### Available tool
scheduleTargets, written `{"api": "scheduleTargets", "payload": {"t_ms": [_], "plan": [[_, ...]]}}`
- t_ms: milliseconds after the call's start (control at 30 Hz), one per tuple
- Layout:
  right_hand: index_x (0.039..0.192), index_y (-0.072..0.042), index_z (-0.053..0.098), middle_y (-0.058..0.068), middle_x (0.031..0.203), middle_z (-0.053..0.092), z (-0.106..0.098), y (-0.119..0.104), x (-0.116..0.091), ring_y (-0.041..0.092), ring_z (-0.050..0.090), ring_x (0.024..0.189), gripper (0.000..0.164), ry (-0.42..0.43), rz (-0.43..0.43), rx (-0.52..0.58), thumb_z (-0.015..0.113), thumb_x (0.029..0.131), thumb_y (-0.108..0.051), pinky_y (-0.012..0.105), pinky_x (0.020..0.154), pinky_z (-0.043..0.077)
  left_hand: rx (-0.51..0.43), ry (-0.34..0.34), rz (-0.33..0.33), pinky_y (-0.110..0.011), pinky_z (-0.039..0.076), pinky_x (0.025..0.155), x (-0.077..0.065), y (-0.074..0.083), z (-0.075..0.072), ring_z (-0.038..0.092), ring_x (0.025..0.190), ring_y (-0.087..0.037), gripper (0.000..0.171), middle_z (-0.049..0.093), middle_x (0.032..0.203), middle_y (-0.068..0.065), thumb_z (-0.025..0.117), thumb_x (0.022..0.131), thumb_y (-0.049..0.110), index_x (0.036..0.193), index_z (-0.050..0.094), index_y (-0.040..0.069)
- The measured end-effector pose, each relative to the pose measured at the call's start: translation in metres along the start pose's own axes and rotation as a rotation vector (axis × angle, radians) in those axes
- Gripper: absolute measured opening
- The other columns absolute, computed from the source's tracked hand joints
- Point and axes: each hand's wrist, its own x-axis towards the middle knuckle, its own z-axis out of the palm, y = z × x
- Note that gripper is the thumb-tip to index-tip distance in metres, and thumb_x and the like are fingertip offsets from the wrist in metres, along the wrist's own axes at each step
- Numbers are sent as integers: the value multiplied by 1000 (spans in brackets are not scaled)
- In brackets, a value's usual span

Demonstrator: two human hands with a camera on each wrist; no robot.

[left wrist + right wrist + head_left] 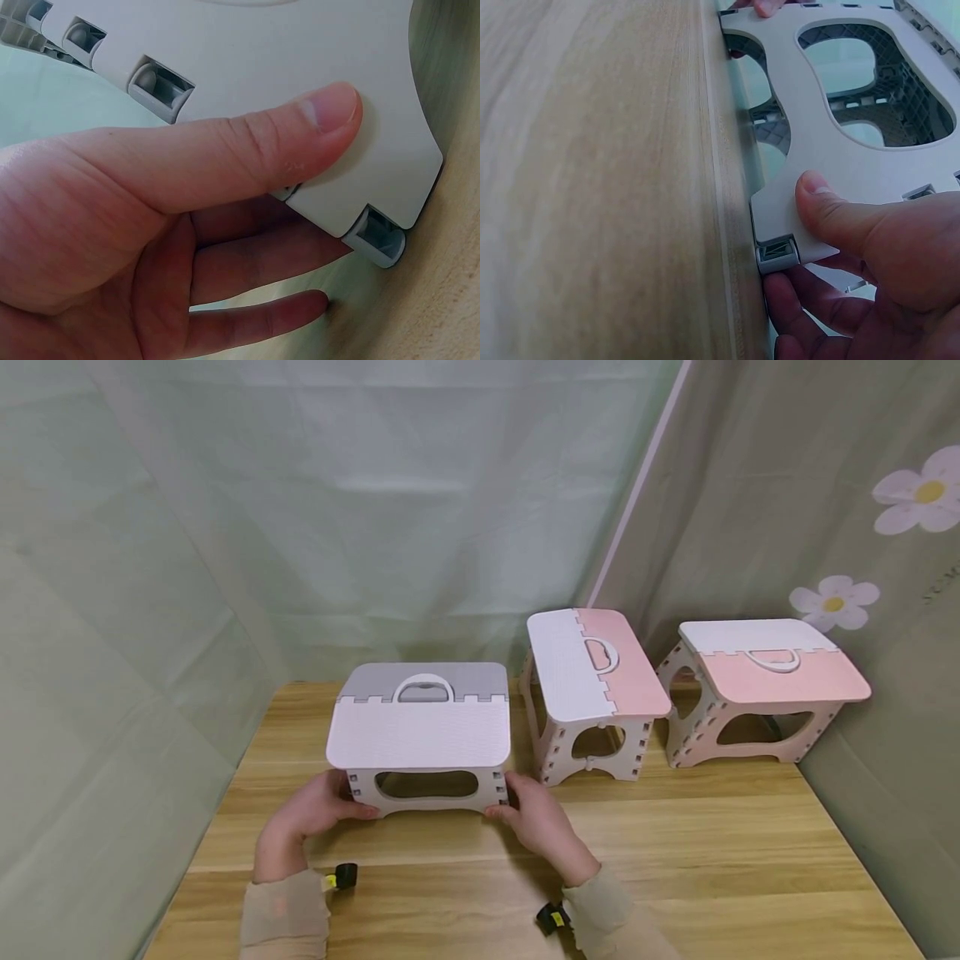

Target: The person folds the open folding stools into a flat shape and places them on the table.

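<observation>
A folding step stool (420, 735) with a grey and white top and a white carry handle stands unfolded on the wooden table. My left hand (318, 806) grips its lower left front corner; in the left wrist view the thumb (322, 120) lies on the white leg panel, fingers behind the edge. At the lower right front corner my right hand (536, 818) holds the other side. The right wrist view shows that thumb (829, 206) on the front panel (810, 142) and the fingers round the side. Both hands are low, near the tabletop.
Right of the stool stands a pink and white folding stool (592, 677), turned end-on. A second pink and white stool (772, 693) is farther right, near the flowered curtain (832, 602). A pale green curtain (420, 527) hangs behind the wooden table (712, 860).
</observation>
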Motion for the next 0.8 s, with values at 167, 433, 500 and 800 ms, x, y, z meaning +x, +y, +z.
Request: {"api": "scheduleTargets", "payload": {"t_ms": [167, 433, 500, 800], "plan": [[132, -2, 66, 21, 128, 70, 0, 0, 0, 43, 66, 119, 53, -4, 10, -6, 82, 94, -36, 57, 101, 52, -13, -5, 6, -32, 53, 94, 0, 0, 0, 64, 111, -27, 65, 69, 129, -18, 91, 87, 15, 139, 57, -7], [133, -3, 66, 18, 127, 71, 0, 0, 1, 41, 66, 119, 51, -5, 17, 18, 82, 95, -34, 56, 101, 52, -14, -1, 0, -32, 53, 92, 0, 0, 0, 64, 110, -26, 65, 69, 127, -17, 91, 87, 15, 138, 58, -7], [135, -3, 65, 19, 130, 70, 0, 0, 0, 41, 66, 121, 53, -6, 18, 21, 82, 95, -33, 57, 102, 51, -9, -1, 0, -32, 54, 92, 0, 0, 0, 64, 110, -26, 65, 69, 128, -16, 91, 87, 15, 139, 57, -7], [135, -4, 65, 17, 129, 71, 1, 0, 0, 39, 66, 121, 52, -11, 23, 21, 81, 96, -35, 56, 102, 52, -11, -5, -8, -35, 54, 94, 0, -2, 0, 64, 111, -27, 66, 68, 129, -18, 91, 88, 15, 140, 57, -7]]}}
